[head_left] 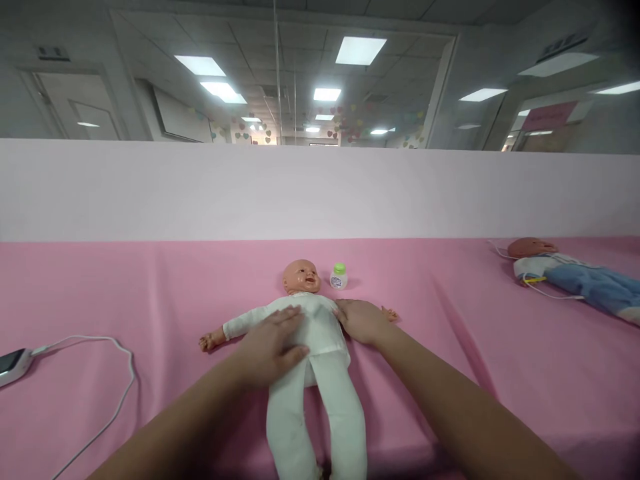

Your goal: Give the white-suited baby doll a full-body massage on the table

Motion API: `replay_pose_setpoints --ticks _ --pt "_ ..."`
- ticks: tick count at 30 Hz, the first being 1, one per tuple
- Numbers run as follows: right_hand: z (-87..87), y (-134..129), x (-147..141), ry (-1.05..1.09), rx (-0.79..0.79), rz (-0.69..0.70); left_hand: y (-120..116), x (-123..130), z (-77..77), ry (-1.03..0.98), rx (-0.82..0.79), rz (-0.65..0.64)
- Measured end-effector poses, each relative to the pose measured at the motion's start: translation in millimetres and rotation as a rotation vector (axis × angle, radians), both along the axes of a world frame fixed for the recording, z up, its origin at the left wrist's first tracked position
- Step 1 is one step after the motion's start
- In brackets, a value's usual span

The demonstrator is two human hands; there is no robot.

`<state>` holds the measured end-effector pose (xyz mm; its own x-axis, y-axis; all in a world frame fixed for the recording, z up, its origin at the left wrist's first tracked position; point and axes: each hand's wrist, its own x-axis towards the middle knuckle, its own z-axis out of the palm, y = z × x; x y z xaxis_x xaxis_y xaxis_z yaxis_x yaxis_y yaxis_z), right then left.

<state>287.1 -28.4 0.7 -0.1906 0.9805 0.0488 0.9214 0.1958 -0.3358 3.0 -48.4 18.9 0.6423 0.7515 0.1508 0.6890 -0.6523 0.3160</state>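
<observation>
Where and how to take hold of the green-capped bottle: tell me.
Probably best around its body, with the right hand coming from the right: the bottle stands upright, with the doll's head close on its left.

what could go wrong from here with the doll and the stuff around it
The green-capped bottle stands close to the head of the doll; if the right hand shifts the doll that way, the bottle might tip over.

The white cord lies loose on the left side, so a wide sweep of the left arm could snag it and drag the device.

The pink cloth is creased in places and might bunch if the doll is slid.
</observation>
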Motion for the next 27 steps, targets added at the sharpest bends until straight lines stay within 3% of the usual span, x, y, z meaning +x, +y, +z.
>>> replay_pose_setpoints --ticks 4,7,12,15,24,27 --pt "-1.8 1.8 -0.3 -0.034 0.015 -0.003 -25.7 27.1 6.6 0.055 -0.052 -0.237" --pt "-2.6 1.9 0.5 -0.035 0.019 0.007 -9.9 39.3 3.7 0.057 -0.046 -0.270" --pt "-4.6 3.8 1.1 -0.049 0.033 0.018 40.5 40.6 -9.3 -0.010 -0.001 -0.145" --pt "-4.9 4.8 1.5 -0.063 0.007 -0.028 57.8 31.5 -18.5 -0.046 0.037 -0.089" --pt "4.1 1.7 0.0 -0.089 0.009 -0.076 69.7 0.0 -24.4 -0.157 0.026 0.148" --pt "13.5 -6.1 -5.0 -0.054 0.130 -0.104 73.7 -2.3 -26.4 -0.180 0.036 0.179"
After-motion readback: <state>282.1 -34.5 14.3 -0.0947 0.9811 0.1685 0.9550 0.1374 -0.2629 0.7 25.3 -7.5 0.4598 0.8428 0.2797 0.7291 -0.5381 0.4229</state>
